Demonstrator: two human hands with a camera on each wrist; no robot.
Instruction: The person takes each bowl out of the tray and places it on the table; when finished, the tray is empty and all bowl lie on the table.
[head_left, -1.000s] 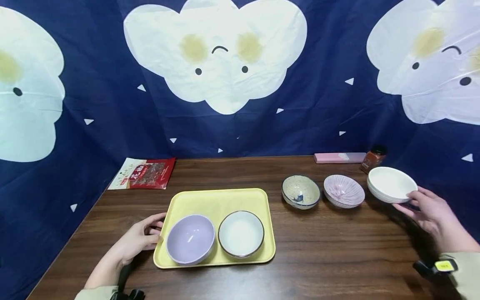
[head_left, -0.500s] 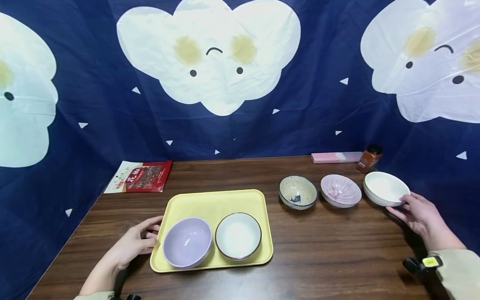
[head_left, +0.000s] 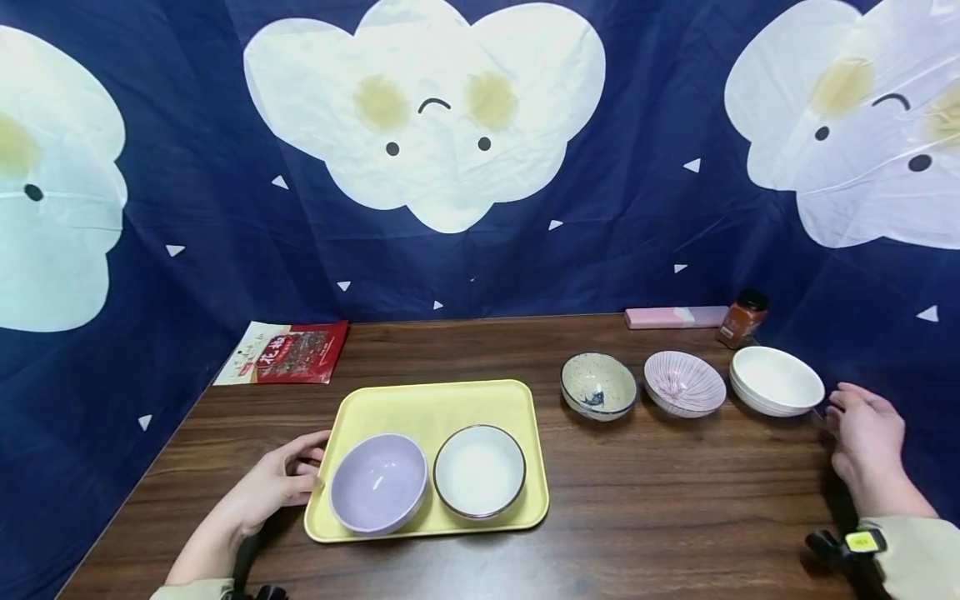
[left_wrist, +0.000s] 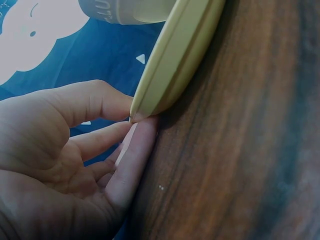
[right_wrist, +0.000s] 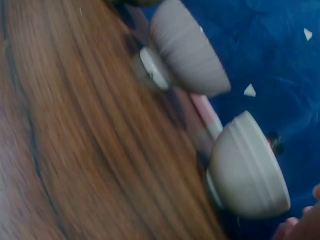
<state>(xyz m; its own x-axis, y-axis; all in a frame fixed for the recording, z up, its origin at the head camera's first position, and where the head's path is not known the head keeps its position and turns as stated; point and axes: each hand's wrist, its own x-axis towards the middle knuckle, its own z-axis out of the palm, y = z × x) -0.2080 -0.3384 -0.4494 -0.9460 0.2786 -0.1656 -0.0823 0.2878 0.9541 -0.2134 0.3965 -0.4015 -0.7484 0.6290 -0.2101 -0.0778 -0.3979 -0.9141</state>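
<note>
1. Yellow tray (head_left: 435, 402) is lying on the table (head_left: 667, 500), left hand (head_left: 273, 479) pinching its edge.
2. White bowl (head_left: 777, 381) is standing beside the striped bowl (head_left: 684, 383), right hand (head_left: 867, 432) hovering just off it, fingers loose.

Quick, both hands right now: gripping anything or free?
Left hand: holding, pinching the edge of the yellow tray.
Right hand: open, holding nothing, just beside the plain white bowl.

Back left, a red-and-white packet (head_left: 288, 353) — back right, a pink box (head_left: 677, 317) beside a black-lidded jar (head_left: 741, 322).
</note>
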